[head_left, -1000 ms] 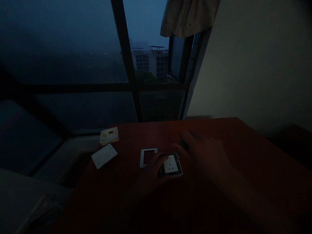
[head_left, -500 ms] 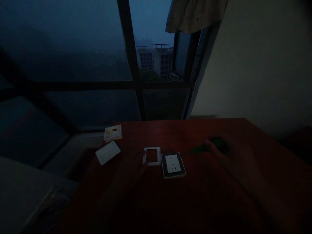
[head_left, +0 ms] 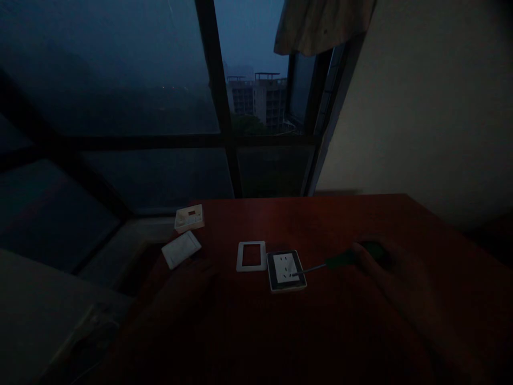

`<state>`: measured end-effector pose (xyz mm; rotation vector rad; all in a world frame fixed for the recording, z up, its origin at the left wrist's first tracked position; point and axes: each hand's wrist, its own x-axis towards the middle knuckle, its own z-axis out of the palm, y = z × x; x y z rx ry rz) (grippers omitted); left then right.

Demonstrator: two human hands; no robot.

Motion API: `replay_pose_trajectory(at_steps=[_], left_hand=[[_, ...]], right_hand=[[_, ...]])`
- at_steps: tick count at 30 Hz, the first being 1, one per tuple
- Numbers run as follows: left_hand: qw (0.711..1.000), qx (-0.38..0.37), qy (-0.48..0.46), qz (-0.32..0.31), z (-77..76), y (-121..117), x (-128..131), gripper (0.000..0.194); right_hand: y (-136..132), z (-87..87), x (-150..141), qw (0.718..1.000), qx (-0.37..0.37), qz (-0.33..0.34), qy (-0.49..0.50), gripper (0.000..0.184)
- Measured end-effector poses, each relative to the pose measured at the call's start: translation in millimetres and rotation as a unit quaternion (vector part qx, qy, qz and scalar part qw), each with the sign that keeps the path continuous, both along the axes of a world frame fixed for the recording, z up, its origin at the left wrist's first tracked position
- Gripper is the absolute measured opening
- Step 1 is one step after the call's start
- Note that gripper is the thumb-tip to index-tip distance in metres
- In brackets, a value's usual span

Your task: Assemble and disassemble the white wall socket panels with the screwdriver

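My right hand (head_left: 390,267) is closed around the green handle of a screwdriver (head_left: 344,259). Its thin metal shaft points left, and the tip lies over the lower right part of a white wall socket (head_left: 285,267) with a dark surround. Left of the socket lies a white square frame (head_left: 240,256), apart from both hands. In deep shadow, my left hand (head_left: 194,278) rests low over the table, fingers loosely stretched to the right and nothing seen in them. It is nearest to a white rectangular plate (head_left: 181,249), just beyond its fingers.
An open white mounting box (head_left: 189,218) sits at the table's back left edge, behind the plate. The reddish-brown table (head_left: 320,214) meets a window (head_left: 152,171) on the far side and a pale wall (head_left: 420,107) to the right. Light is very dim.
My left hand has drawn away from the white frame, leftward toward the plate. The screwdriver tip has shifted from the socket's upper right edge to its lower right, and my right hand slid slightly right.
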<state>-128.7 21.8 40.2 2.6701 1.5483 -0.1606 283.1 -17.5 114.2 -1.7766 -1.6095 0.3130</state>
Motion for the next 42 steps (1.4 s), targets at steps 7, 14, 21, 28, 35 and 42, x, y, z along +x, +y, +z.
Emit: replay_pose_trajectory(at_steps=[7, 14, 21, 28, 35, 42], left_hand=[[0.999, 0.022, -0.035, -0.007, 3.3, 1, 16, 0.028], [0.943, 0.033, -0.329, 0.025, 23.5, -8, 73, 0.016], [0.907, -0.022, -0.420, 0.023, 14.1, 3, 125, 0.013], [0.913, -0.020, -0.408, 0.016, 9.3, 6, 128, 0.012], [0.924, -0.026, -0.383, 0.003, 2.3, 7, 131, 0.017], [0.943, -0.020, -0.331, -0.007, 0.4, 7, 132, 0.018]], right_hand=[[1, 0.0, 3, 1.000, 0.008, 0.001, -0.011, 0.036], [4, 3.2, -2, 1.000, 0.021, 0.008, -0.006, 0.036], [3, 7.1, -5, 1.000, 0.011, 0.015, 0.008, 0.034], [2, 3.1, -1, 1.000, 0.014, 0.010, 0.024, 0.032], [2, 5.2, -3, 0.999, 0.038, 0.020, 0.006, 0.031], [2, 4.3, -3, 0.999, 0.031, 0.016, -0.002, 0.032]])
